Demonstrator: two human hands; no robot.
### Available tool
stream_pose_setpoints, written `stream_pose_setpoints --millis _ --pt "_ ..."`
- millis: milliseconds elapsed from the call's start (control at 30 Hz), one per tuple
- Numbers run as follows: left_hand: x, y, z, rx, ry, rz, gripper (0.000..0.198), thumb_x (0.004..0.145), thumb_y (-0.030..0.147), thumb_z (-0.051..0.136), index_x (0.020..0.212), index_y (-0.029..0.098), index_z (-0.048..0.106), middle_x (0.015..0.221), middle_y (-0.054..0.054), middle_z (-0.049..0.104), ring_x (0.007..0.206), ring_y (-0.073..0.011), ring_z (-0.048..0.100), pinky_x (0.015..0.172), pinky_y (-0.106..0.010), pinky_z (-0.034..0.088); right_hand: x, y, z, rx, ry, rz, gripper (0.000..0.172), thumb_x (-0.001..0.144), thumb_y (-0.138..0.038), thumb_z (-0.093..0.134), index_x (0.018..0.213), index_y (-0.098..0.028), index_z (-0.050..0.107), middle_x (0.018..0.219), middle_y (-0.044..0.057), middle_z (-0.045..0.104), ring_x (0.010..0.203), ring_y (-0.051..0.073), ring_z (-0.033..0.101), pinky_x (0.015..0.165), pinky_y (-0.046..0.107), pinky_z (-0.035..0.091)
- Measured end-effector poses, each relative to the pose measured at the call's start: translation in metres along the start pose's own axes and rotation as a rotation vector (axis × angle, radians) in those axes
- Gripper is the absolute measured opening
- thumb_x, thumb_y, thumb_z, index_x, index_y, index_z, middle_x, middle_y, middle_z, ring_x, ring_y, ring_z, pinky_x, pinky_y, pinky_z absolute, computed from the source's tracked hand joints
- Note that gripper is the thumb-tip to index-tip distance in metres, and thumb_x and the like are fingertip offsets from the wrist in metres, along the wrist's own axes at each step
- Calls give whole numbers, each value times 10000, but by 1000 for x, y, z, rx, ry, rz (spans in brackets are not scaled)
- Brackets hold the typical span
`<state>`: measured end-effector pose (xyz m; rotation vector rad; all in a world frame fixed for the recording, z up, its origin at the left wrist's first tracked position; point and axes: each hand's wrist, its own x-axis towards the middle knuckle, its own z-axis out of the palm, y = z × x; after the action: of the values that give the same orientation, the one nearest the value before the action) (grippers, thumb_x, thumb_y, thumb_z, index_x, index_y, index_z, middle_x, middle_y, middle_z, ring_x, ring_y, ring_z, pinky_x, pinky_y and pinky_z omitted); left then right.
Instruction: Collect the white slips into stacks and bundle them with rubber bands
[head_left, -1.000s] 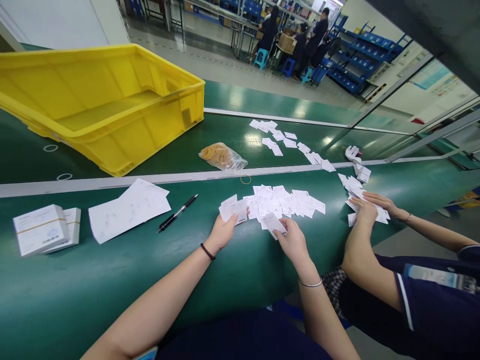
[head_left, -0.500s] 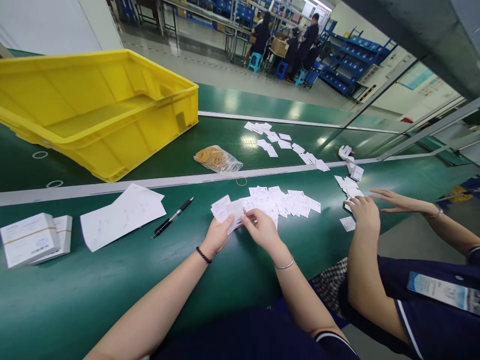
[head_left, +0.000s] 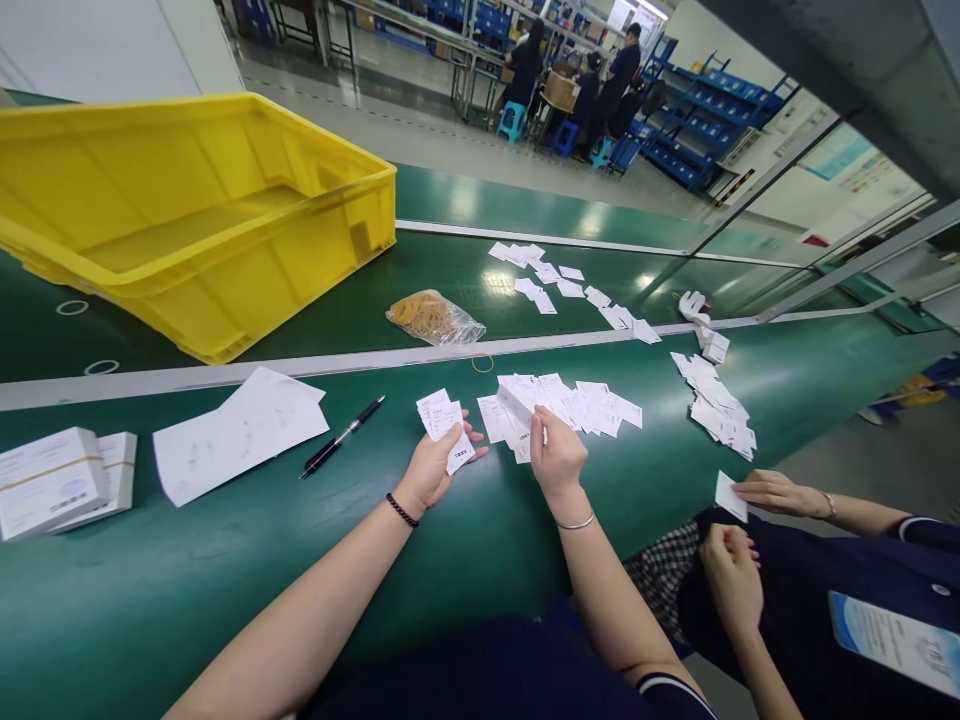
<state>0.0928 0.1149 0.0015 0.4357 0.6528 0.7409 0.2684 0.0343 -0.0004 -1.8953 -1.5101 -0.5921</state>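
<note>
Several small white printed cards [head_left: 442, 415] are fanned in my left hand [head_left: 435, 462], the thumb pressed on top and the other fingers underneath. My right hand [head_left: 556, 450] is at the near side of a loose pile of cards [head_left: 592, 405], thumb and fingertips pinched on one card [head_left: 517, 402] that tilts up from the pile. The pile lies spread out on the green table [head_left: 480, 560]. Left of my hands are a black pen [head_left: 341, 437] and white sheets of paper [head_left: 244, 430].
Banded card stacks [head_left: 52, 480] lie far left. Behind are a yellow crate [head_left: 300, 260], a bag of rubber bands [head_left: 433, 318] and a row of scattered cards [head_left: 570, 288]. At right, a co-worker's hand [head_left: 780, 493] holds a card near another pile [head_left: 716, 405].
My right hand has moved right, from the cards in my left hand to the pile. The left hand's fingers have spread. The co-worker's hands have drawn back with a card.
</note>
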Motion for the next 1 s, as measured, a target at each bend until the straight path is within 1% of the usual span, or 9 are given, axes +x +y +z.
stream_pose_setpoints --millis 100,233,300,367,500,567,700,900,1000 --pt "-1 -4 0 9 -91 -13 324 719 254 782 998 145 656 904 -67 688 918 -234 670 937 -510 507 -5 -29 -1 108 54 -216 153 925 -190 492 948 -213 642 980 91 752 944 204 715 853 355 570" --pt "1 -6 -3 7 -72 33 385 684 254 798 1022 136 658 969 -108 720 984 -256 663 966 -436 480 -3 -54 4 352 -79 -511 110 915 -207 535 956 -216 637 981 46 754 973 170 702 976 361 517" --pt "3 -4 -4 1 -6 41 336 732 241 747 1039 148 645 913 -83 718 896 -235 682 911 -454 517 7 -44 9 371 -139 -418 141 932 -230 501 976 -213 633 977 47 749 1001 177 688 992 387 498" --pt "4 -1 -4 -7 19 41 291 784 227 689 1059 157 627 864 -58 701 819 -217 686 847 -485 551 20 -22 16 262 -201 -206 192 923 -279 512 1054 -193 622 1029 91 730 1086 227 650 980 436 490" --pt "2 4 -2 3 10 31 244 824 215 643 1058 157 609 844 -46 673 780 -197 678 807 -493 576 39 18 31 6 -379 52 536 792 -399 662 1230 -117 538 1202 196 645 1199 351 557 951 518 472" --pt "1 5 -1 16 10 31 250 816 219 656 1053 156 606 839 -44 667 770 -192 676 805 -488 579 39 25 36 -49 -418 66 516 788 -381 658 1204 -101 540 1140 196 672 1083 334 624 929 496 477" --pt "-1 6 2 32 28 16 248 808 208 661 1043 152 603 825 -42 664 759 -191 672 801 -490 583 32 22 39 -94 -393 45 187 899 -276 481 938 -142 606 806 99 730 778 226 690 1000 453 412" --pt "-1 7 2 46 21 4 233 819 197 648 1042 149 605 826 -43 665 764 -191 670 792 -483 587 28 15 39 -103 -352 24 356 836 -480 596 998 -163 597 897 107 741 794 232 698 1008 480 392" --pt "-1 8 2 53 25 9 246 810 192 659 1046 149 602 818 -37 664 759 -189 671 774 -461 593 32 14 38 -114 -279 7 232 910 -371 500 866 -176 615 693 57 725 638 185 681 981 449 433"
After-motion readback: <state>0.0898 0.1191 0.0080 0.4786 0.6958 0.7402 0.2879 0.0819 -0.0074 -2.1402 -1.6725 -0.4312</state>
